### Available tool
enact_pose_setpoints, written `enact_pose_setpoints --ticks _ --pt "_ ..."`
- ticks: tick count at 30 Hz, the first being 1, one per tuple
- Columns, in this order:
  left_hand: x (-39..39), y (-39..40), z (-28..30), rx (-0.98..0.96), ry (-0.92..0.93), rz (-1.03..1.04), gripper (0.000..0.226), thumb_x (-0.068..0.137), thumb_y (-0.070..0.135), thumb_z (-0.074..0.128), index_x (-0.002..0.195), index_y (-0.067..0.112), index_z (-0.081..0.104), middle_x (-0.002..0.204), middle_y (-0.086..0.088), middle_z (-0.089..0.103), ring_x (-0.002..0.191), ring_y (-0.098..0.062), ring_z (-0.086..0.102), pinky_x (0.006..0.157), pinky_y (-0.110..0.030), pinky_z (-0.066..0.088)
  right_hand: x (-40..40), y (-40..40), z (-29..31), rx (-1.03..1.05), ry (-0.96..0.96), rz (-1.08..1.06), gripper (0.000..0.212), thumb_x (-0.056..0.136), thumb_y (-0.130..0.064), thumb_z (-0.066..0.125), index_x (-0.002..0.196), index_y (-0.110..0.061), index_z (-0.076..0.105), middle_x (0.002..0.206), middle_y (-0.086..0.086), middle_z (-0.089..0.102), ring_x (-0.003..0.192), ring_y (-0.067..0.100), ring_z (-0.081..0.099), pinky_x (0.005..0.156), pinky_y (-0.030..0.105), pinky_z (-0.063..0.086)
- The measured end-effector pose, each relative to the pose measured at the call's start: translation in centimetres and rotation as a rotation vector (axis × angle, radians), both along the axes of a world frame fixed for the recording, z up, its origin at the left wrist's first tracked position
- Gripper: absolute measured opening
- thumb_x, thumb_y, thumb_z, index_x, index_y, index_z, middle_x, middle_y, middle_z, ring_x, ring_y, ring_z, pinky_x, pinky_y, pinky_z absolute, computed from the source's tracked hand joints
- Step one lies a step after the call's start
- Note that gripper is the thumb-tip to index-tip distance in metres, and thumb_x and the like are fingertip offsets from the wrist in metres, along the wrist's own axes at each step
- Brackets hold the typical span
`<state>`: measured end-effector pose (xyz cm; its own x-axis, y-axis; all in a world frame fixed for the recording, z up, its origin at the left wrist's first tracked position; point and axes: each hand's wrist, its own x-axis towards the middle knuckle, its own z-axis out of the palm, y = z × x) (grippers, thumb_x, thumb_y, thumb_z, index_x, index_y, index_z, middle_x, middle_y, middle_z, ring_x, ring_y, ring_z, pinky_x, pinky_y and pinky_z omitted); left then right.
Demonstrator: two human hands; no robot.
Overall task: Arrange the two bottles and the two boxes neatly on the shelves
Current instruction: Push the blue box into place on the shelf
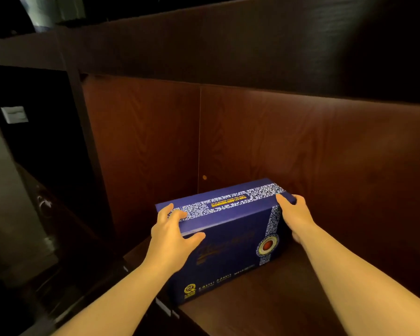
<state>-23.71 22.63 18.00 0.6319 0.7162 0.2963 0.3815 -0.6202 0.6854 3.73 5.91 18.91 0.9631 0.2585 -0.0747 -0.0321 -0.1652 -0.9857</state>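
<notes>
Standing on its long edge at the near left of a reddish-brown shelf compartment (264,299): one blue box (230,241), patterned white band along the top face, round red seal on the near face. Its near left corner appears to sit at or just past the shelf's front edge — judged the chief hazard, since a tug nearward could tip it off. Left hand (171,235) grips the top left corner, fingers spread over the top, thumb on the near face. Right hand (295,215) clamps the right end, fingers hidden behind, thumb on top. Uneven pushing could skew the box against the back panel (301,137). Other box and bottles — not in view.
</notes>
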Motion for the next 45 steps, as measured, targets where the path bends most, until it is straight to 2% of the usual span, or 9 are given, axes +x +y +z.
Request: enact_pose_setpoints --ticks 1,2,8,15,23,28,35,40,45 --pt "0.0 0.6 0.1 0.008 0.006 -0.025 0.065 0.080 0.046 0.079 0.133 0.021 0.050 0.158 -0.003 0.026 0.139 -0.027 0.035 0.104 -0.038 0.038 -0.4 0.0 0.0 0.029 -0.016 -0.023 0.013 0.097 -0.034 0.062 0.102 -0.024 0.054 0.114 0.008 0.065 0.088 0.019 0.063 0.065 0.034 0.048" --pt "-0.1 1.3 0.1 0.013 0.008 -0.052 0.064 0.080 0.045 0.079 0.132 0.020 0.050 0.158 -0.004 0.026 0.139 -0.027 0.035 0.104 -0.038 0.038 -0.7 -0.1 -0.2 0.050 -0.035 -0.046 0.013 0.097 -0.032 0.062 0.091 -0.028 0.051 0.104 0.005 0.066 0.083 0.017 0.062 0.061 0.032 0.046" --pt "0.0 3.5 0.5 0.025 -0.020 -0.166 0.064 0.077 0.042 0.082 0.130 0.020 0.054 0.154 -0.004 0.031 0.137 -0.023 0.038 0.102 -0.034 0.038 -4.1 -2.6 -0.8 0.065 -0.131 -0.177 0.014 0.096 -0.032 0.063 0.084 -0.030 0.057 0.087 -0.006 0.067 0.077 0.013 0.064 0.057 0.029 0.044" --pt "0.8 4.3 0.9 0.035 -0.023 -0.262 0.068 0.074 0.042 0.084 0.132 0.018 0.059 0.148 -0.004 0.035 0.130 -0.023 0.043 0.100 -0.037 0.041 -8.6 -7.1 -1.9 -0.031 -0.058 -0.377 0.031 0.094 -0.046 0.060 0.110 -0.020 0.059 0.103 0.004 0.065 0.095 0.028 0.065 0.086 0.050 0.055" --pt "2.4 5.0 1.1 0.061 -0.022 -0.386 0.064 0.076 0.046 0.081 0.131 0.019 0.063 0.146 0.000 0.047 0.132 -0.020 0.045 0.103 -0.039 0.038 -15.1 -10.3 -2.0 -0.077 -0.126 -0.565 0.037 0.097 -0.044 0.051 0.076 -0.014 0.058 0.078 0.006 0.062 0.067 0.023 0.055 0.054 0.035 0.036" --pt "2.4 5.7 1.0 0.070 -0.013 -0.473 0.063 0.077 0.052 0.078 0.132 0.027 0.061 0.147 0.008 0.046 0.133 -0.016 0.044 0.101 -0.038 0.038 -18.0 -11.5 -3.0 -0.049 -0.123 -0.607 0.036 0.093 -0.052 0.053 0.082 -0.018 0.062 0.082 0.007 0.067 0.069 0.024 0.059 0.058 0.038 0.041" --pt "2.1 5.6 0.8 0.087 -0.017 -0.510 0.060 0.084 0.048 0.072 0.137 0.025 0.057 0.153 0.004 0.041 0.139 -0.019 0.039 0.106 -0.044 0.038 -19.2 -10.9 -3.0 0.061 -0.017 -0.516 0.021 0.095 -0.055 0.045 0.097 -0.034 0.049 0.105 0.006 0.064 0.096 0.026 0.064 0.077 0.047 0.053" --pt "1.7 5.6 0.8 0.091 -0.020 -0.520 0.059 0.084 0.046 0.073 0.137 0.024 0.057 0.153 0.003 0.042 0.139 -0.020 0.039 0.107 -0.045 0.037 -20.1 -11.1 -3.1 0.041 -0.050 -0.518 0.031 0.096 -0.057 0.042 0.108 -0.029 0.050 0.106 0.005 0.064 0.096 0.023 0.063 0.069 0.041 0.048" --pt "1.1 5.6 0.8 0.082 -0.029 -0.541 0.059 0.084 0.044 0.074 0.136 0.023 0.058 0.153 0.002 0.043 0.139 -0.021 0.039 0.109 -0.047 0.037 -21.1 -11.2 -3.3 0.059 -0.066 -0.528 0.026 0.097 -0.058 0.041 0.100 -0.033 0.050 0.104 0.003 0.064 0.093 0.021 0.063 0.063 0.036 0.044"
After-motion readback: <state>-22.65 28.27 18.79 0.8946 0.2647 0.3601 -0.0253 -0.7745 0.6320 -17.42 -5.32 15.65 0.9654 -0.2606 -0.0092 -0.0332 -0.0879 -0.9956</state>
